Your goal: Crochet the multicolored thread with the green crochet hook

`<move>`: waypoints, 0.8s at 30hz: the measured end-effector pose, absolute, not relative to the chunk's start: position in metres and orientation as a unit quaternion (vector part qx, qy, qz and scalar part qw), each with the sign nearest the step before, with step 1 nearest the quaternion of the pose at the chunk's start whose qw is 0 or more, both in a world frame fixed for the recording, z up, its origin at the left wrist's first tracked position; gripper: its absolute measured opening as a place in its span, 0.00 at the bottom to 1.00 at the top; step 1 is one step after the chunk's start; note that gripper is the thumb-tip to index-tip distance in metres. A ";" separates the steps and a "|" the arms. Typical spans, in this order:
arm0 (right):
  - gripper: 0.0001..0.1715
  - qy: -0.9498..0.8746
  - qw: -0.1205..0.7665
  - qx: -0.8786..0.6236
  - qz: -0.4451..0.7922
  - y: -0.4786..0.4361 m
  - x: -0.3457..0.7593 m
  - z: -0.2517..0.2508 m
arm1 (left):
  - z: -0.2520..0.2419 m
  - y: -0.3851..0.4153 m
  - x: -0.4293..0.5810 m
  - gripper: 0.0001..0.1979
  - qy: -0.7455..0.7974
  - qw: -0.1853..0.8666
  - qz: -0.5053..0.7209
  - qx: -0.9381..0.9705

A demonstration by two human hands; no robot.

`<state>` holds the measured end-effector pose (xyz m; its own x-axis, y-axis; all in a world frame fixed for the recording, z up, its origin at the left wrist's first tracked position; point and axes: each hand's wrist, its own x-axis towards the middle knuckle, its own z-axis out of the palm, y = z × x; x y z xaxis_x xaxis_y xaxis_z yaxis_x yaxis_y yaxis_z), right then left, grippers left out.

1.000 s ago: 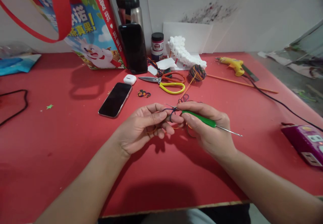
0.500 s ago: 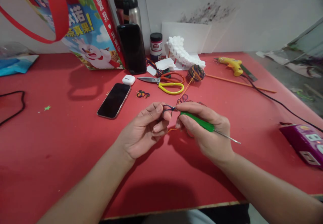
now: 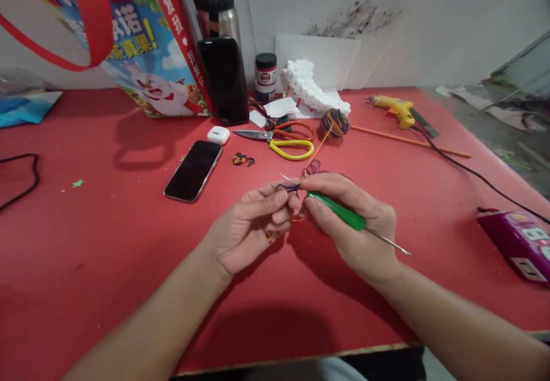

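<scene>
My right hand point(image 3: 356, 215) grips a crochet hook point(image 3: 339, 212) by its green handle. Its thin metal tip points up and left past my fingertips, and a second metal end sticks out behind the handle. Dark blue yarn point(image 3: 287, 187) is looped by the hook's shaft, pinched between the fingers of my left hand point(image 3: 253, 226). A bit of orange strand shows at my left palm. Behind my hands lie loose purple and red yarn loops, from which an orange strand runs to a multicoloured yarn ball point(image 3: 334, 123).
Scissors point(image 3: 292, 149), a small crocheted piece point(image 3: 243, 159), a phone point(image 3: 193, 172) and a white earbud case point(image 3: 218, 135) lie beyond my hands on the red table point(image 3: 107, 266). A glue gun point(image 3: 394, 109) and purple power strip point(image 3: 515, 243) are at right; a bag point(image 3: 167, 91) stands behind.
The hook's tip now shows above the yarn, where before it was in the loop near my left fingertips. My left fingers have shifted slightly down and right.
</scene>
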<state>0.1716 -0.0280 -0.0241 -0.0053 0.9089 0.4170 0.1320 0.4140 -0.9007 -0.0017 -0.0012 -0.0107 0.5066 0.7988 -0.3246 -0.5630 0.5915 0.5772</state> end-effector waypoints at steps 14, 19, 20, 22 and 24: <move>0.13 -0.604 0.579 -0.426 0.345 -0.029 0.173 -0.023 | -0.007 0.001 -0.004 0.11 0.330 0.805 0.416 0.265; 0.13 -0.609 0.576 -0.425 0.341 -0.029 0.173 -0.024 | -0.009 0.002 -0.006 0.08 0.329 0.796 0.432 0.269; 0.13 -0.608 0.577 -0.425 0.341 -0.029 0.173 -0.024 | -0.009 0.002 -0.007 0.08 0.327 0.797 0.429 0.271; 0.13 -0.610 0.577 -0.429 0.333 -0.029 0.174 -0.025 | -0.010 0.003 -0.008 0.09 0.325 0.802 0.417 0.277; 0.13 -0.615 0.576 -0.433 0.320 -0.029 0.175 -0.024 | -0.011 0.003 -0.009 0.09 0.325 0.808 0.405 0.279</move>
